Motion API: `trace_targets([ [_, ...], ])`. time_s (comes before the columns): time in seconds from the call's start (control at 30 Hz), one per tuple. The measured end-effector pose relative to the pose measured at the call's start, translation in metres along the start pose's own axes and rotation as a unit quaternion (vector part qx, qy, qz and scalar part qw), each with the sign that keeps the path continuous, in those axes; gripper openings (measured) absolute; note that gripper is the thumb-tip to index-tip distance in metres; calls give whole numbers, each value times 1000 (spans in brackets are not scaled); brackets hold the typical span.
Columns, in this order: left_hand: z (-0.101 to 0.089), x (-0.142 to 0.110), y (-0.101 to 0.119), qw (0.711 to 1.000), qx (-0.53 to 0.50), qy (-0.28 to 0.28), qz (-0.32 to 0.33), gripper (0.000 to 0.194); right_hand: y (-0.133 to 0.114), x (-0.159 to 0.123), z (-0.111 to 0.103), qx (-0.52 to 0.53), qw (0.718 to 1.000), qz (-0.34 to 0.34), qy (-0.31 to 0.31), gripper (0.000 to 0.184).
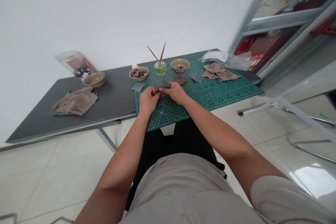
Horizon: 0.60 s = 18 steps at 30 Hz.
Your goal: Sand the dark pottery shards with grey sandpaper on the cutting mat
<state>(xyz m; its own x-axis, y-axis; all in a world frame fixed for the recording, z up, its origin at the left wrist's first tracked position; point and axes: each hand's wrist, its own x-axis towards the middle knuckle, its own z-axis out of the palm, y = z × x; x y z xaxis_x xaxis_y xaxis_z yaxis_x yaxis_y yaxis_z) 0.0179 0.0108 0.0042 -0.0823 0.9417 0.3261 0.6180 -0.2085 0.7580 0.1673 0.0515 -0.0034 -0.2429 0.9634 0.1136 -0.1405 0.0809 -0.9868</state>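
Both my hands meet over the green cutting mat (210, 94) and pinch a dark grey flat piece (162, 83) between them. My left hand (148, 99) is closed on its near left edge, and my right hand (175, 92) is closed on its right side. Other flat pieces lie near: a grey one (138, 86) just off the mat's left edge, a brown one (180, 79) and a grey one (195, 77) further right.
Behind stand a bowl of small lumps (139, 73), a green glass with two sticks (160, 67), another bowl (180, 65) and a third bowl (95, 79). Beige cloths lie at the left (75, 102) and right (219, 71). Plastic bags (228, 58) sit at the back right, a metal-framed cabinet (286, 17) beyond.
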Motion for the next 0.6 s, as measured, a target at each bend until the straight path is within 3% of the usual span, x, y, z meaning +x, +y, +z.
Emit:
trace_targets([
  [0.27,1,1,-5,1000,-24,-10,8,10,4,3,-1,-12,1000,0,19,23],
  [0.6,2,0,-5,1000,-16,-7,9,10,2,1,-4,-7,999,-14,-30,15],
])
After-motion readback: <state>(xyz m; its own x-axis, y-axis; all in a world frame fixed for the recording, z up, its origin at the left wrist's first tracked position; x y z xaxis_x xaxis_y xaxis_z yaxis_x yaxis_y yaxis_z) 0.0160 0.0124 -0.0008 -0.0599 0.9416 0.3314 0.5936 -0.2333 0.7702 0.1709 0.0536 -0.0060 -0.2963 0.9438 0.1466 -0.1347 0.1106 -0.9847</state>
